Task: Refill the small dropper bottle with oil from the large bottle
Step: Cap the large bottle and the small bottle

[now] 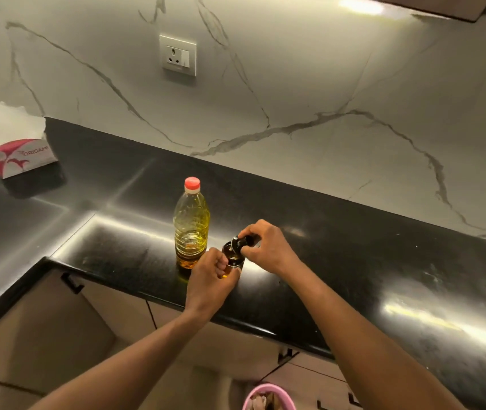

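Black stone countertop (354,261) ran along a white veined marble wall (309,84), turning a corner at far left. Large bottle (191,223) stood upright near the counter's front edge, just right of the inner corner. It was clear plastic with its red cap (192,182) on, and the yellow oil was darker at the base. The small dropper bottle (231,257), amber glass, stood just beside the large bottle on its right, also close to the front edge; could not tell whether its base touched the counter or was lifted slightly. Left hand (210,276) gripped the small bottle from the near side, fingers curled tight around its body and knuckles up, hiding most of the glass. Right hand (268,247) came in from the right, thumb and fingertips pinching the black dropper cap (243,241). The other fingers were bent in behind. Cap was tilted over the bottle's open mouth, touching or nearly touching the rim; could not tell whether it was still threaded. Both forearms were bare and reached in from the front edge. A tissue box (18,156), white and pink, sat at the far left end against the wall. A wall socket (178,56) was above the counter. A pink basket (265,392) showed below the front edge, partly cut off.
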A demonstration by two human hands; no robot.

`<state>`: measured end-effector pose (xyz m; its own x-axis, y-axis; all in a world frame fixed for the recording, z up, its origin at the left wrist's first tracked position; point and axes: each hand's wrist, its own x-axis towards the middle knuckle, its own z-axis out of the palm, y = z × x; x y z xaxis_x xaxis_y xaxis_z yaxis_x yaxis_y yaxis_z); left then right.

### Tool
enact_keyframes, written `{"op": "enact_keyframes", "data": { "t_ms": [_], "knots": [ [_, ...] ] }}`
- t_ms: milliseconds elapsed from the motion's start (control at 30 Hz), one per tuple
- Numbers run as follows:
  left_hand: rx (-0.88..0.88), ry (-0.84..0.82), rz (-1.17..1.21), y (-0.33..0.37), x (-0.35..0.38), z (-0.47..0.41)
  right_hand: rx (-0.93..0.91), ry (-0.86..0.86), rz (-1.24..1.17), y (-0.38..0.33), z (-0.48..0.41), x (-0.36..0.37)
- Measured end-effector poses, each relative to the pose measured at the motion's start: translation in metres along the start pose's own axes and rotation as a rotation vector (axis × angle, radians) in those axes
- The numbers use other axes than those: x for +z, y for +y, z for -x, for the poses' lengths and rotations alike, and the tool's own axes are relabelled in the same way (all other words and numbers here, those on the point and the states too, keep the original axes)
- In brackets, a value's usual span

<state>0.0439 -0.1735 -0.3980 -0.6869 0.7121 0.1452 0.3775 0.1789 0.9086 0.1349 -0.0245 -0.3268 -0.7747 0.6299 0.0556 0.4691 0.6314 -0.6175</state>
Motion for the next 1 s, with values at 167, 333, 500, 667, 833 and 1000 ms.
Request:
{"op": "enact_keyframes", "data": {
  "t_ms": [167, 333, 500, 667, 833, 1000],
  "knots": [
    [-0.136, -0.017, 0.002, -0.011, -0.006, -0.004, -0.012, -0.11, 0.196, -0.022, -0.012, 0.014],
    [-0.237, -0.103, 0.036, -0.02, -0.003, -0.009, 0.028, -0.141, 0.317, -0.035, -0.021, 0.021],
    [-0.2, -0.16, 0.029, -0.019, 0.0, -0.016, 0.057, -0.145, 0.377, -0.043, -0.025, 0.018],
    [-0.174, -0.178, 0.0, -0.016, -0.002, -0.027, 0.093, -0.181, 0.423, -0.044, -0.027, 0.015],
    [-0.161, -0.217, 0.011, -0.015, -0.003, -0.033, 0.132, -0.245, 0.452, -0.047, -0.031, 0.013],
    [-0.161, -0.225, 0.037, -0.017, -0.002, -0.034, 0.165, -0.232, 0.477, -0.045, -0.033, 0.018]
  ]
}}
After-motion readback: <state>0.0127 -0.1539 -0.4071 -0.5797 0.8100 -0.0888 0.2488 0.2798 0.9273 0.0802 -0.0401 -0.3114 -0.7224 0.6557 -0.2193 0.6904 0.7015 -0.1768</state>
